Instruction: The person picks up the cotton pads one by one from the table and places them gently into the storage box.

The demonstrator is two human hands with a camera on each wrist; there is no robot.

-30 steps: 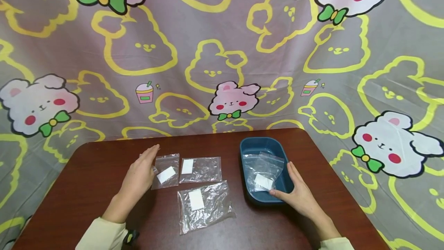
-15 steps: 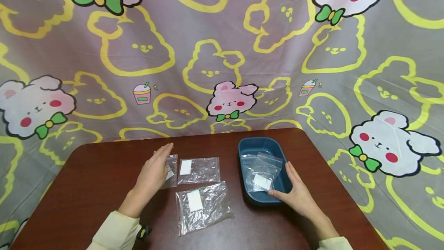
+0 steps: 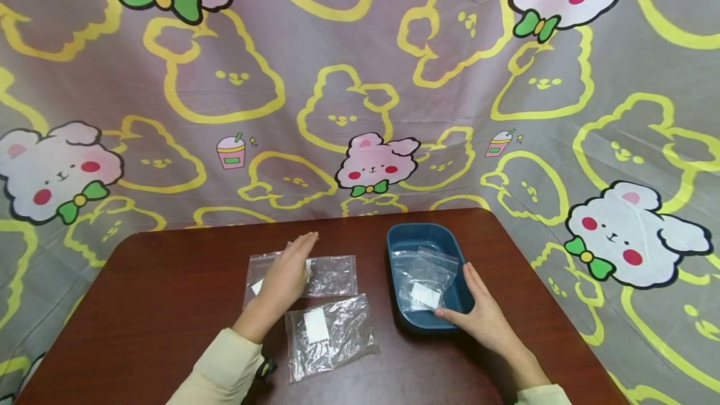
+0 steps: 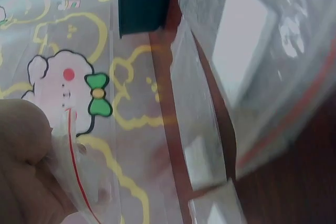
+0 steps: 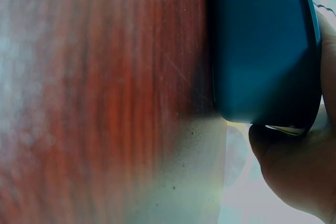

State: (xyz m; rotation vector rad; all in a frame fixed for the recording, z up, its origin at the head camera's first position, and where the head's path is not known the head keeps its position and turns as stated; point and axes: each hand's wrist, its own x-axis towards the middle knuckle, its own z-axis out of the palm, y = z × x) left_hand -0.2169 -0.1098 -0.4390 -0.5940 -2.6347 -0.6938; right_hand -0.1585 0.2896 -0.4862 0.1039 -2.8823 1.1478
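Note:
My left hand pinches a small clear zip bag with a red seal line, best seen in the left wrist view. In the head view the hand is over two flat zip bags, partly hiding the left bag and the middle bag. A larger zip bag with a white slip lies nearer the front. My right hand grips the near right corner of a blue plastic box, thumb at the near rim and fingers along the right side. Inside the box are overlapping clear bags with a white slip.
The brown wooden table has rounded back corners. Patterned cloth hangs behind it and along its sides. A dark strap shows at my left cuff.
My left hand has moved rightward, from left of the flat bags to over the left and middle ones, carrying the small zip bag. The right hand and the box stay put.

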